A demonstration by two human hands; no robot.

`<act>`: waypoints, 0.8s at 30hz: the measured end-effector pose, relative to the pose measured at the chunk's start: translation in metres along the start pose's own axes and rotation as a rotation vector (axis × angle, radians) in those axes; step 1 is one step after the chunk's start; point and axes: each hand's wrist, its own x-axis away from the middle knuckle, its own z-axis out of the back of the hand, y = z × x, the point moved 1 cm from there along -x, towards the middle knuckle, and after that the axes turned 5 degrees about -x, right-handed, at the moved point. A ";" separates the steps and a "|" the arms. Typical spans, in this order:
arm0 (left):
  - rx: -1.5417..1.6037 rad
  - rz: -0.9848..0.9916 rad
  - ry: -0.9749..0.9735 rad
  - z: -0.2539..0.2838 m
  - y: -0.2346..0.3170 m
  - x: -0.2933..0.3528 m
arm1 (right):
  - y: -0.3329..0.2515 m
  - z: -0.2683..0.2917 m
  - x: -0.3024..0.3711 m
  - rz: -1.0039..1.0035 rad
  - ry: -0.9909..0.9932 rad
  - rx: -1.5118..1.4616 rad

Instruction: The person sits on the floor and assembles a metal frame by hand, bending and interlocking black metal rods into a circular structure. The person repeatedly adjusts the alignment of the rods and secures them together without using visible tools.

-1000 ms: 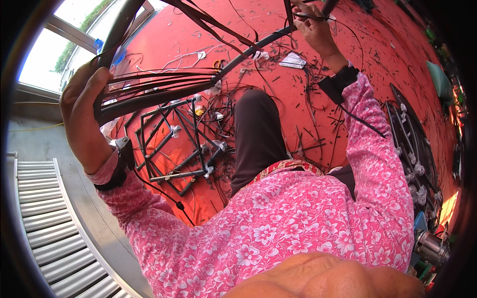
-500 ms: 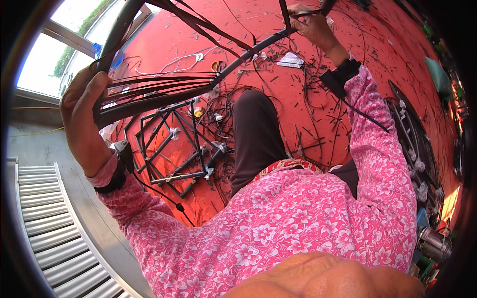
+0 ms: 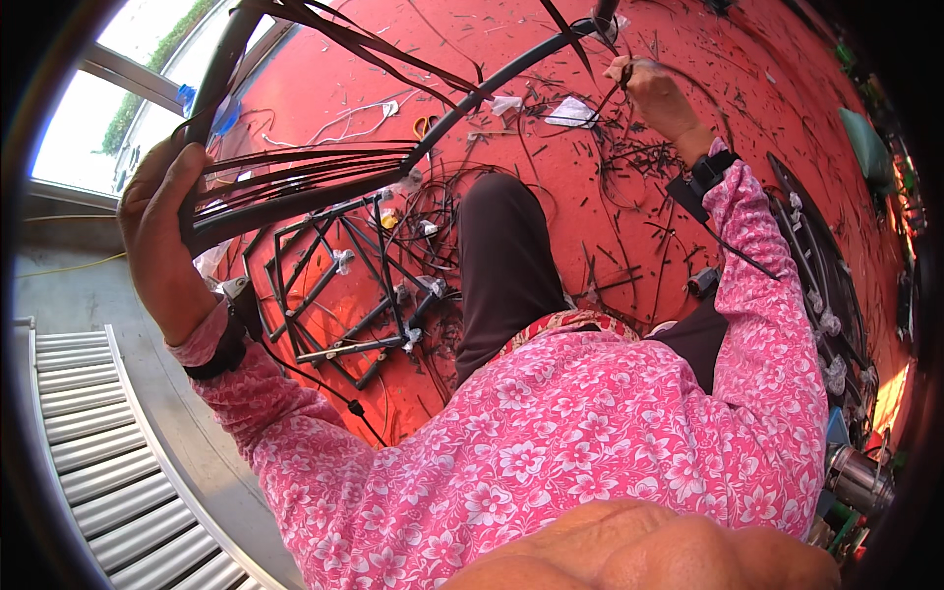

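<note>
A dark tubular frame [image 3: 497, 87] is raised in front of me, with flat dark strips [image 3: 295, 160] stretched across its left corner. My left hand [image 3: 162, 231] is closed around the tube at that corner, thumb on the near side. Further strips cross the frame's upper part, and its top runs out of view. To the right of the frame, apart from it, my right hand [image 3: 664, 100] is closed on a thin dark strip [image 3: 608, 96]. Both wrists wear black bands with cables.
On the red floor [image 3: 678, 295] lie several dark tube frames [image 3: 364, 347], scattered strip offcuts, orange-handled scissors [image 3: 423, 126] and a white scrap [image 3: 572, 113]. A slatted metal rack [image 3: 88, 423] stands left. Dark, long pieces [image 3: 816, 265] and a metal cylinder [image 3: 858, 480] are at right.
My right hand has moved off the frame's tube, to the right and slightly nearer, drawing the strip with it. The frame has shifted slightly left; my left hand keeps its grip.
</note>
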 end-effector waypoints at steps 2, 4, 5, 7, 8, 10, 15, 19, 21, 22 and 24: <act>-0.003 -0.022 -0.045 -0.002 0.000 0.000 | 0.002 0.005 -0.002 -0.077 -0.031 -0.128; -0.008 -0.021 -0.054 -0.004 -0.001 -0.002 | 0.000 0.013 -0.003 -0.153 0.038 -0.312; -0.010 -0.009 -0.045 -0.005 -0.002 -0.003 | -0.002 0.017 -0.003 -0.163 0.129 -0.285; -0.032 0.001 -0.047 -0.007 -0.004 -0.004 | -0.005 0.021 0.000 -0.305 0.063 -0.173; -0.050 0.000 -0.059 -0.009 -0.005 -0.004 | -0.006 0.021 0.002 -0.379 0.019 -0.119; -0.072 0.005 -0.074 -0.013 -0.010 -0.001 | -0.011 0.016 0.007 -0.399 -0.059 -0.035; -0.065 0.023 -0.115 -0.054 -0.049 0.005 | -0.044 -0.010 0.030 -0.367 -0.188 -0.343; -0.026 0.071 -0.213 -0.113 -0.111 0.018 | -0.101 -0.029 0.060 -0.469 -0.226 -0.411; -0.058 0.083 -0.261 -0.144 -0.138 0.029 | -0.120 -0.043 0.071 -0.605 -0.274 -0.454; -0.083 0.047 -0.278 -0.158 -0.147 0.033 | -0.128 -0.049 0.078 -0.626 -0.227 -0.481; -0.154 0.076 -0.295 -0.184 -0.160 0.039 | -0.137 -0.068 0.087 -0.816 -0.328 -0.686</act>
